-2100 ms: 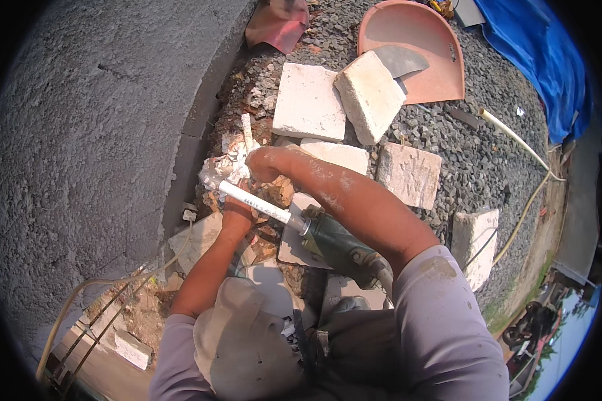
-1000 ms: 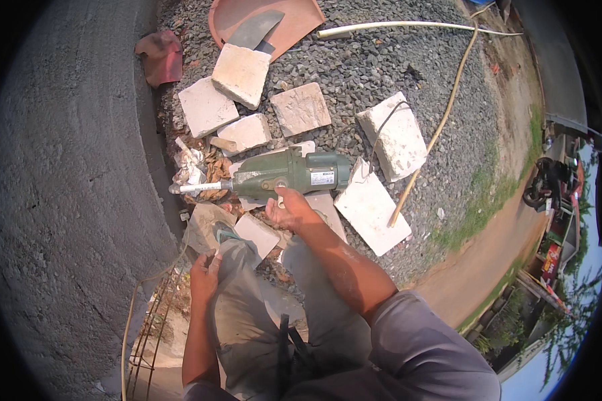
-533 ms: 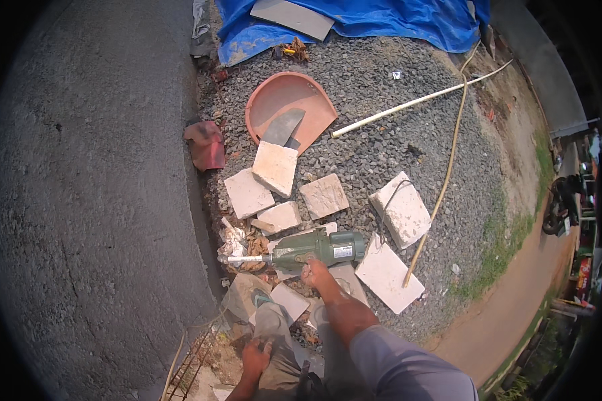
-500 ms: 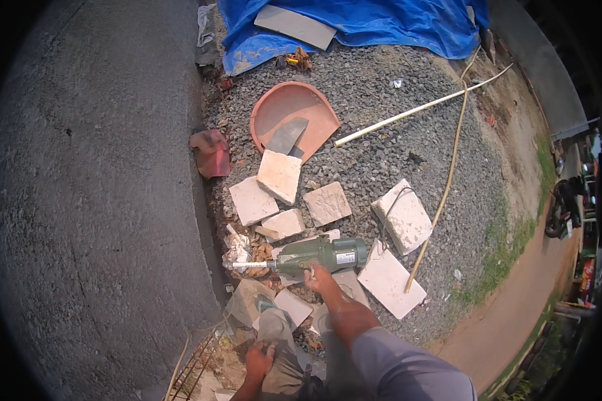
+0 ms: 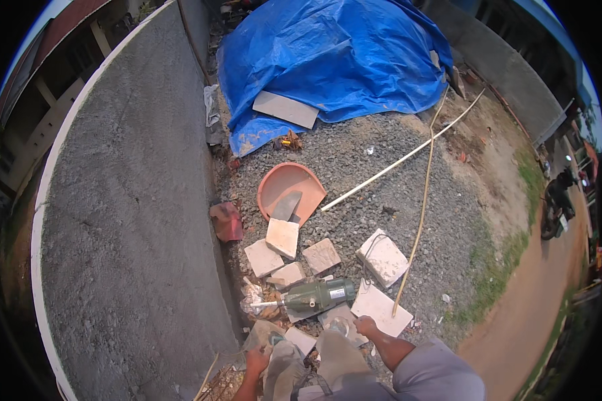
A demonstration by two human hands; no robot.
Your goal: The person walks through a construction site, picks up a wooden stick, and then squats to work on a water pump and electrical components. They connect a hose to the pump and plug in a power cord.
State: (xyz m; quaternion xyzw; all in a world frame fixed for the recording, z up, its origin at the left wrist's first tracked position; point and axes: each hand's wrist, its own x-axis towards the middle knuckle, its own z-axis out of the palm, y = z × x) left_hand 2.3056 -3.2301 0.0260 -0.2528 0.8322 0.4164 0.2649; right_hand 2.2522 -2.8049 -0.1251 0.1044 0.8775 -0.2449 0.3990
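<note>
A green electric water pump (image 5: pixel 320 294), with a short white pipe (image 5: pixel 266 304) at its left end, lies on its side among pale blocks. Neither hand touches it. My right hand (image 5: pixel 366 325) hangs just right of my right leg, fingers curled and nothing seen in them. A flat pale block (image 5: pixel 382 309) lies just beyond that hand. Beside my left knee is my left hand (image 5: pixel 257 361); its fingers are too small and partly hidden to read. A thicker block (image 5: pixel 383 257) with a dark cable (image 5: pixel 376 239) across it sits beyond the flat one.
An orange basin (image 5: pixel 279 185) holding a grey blade-shaped piece (image 5: pixel 287 206) rests on gravel (image 5: pixel 354 160). A rough grey wall (image 5: pixel 137 200) runs along the left. A white pipe (image 5: pixel 401 160), a yellowish hose (image 5: pixel 418 234) and a blue tarp (image 5: pixel 341 60) lie ahead. A motorbike (image 5: pixel 556 204) stands far right.
My right hand has let go of the pump and drawn back toward my right leg. My view has tilted up, bringing more tarp and wall into sight. The pump stays among the blocks.
</note>
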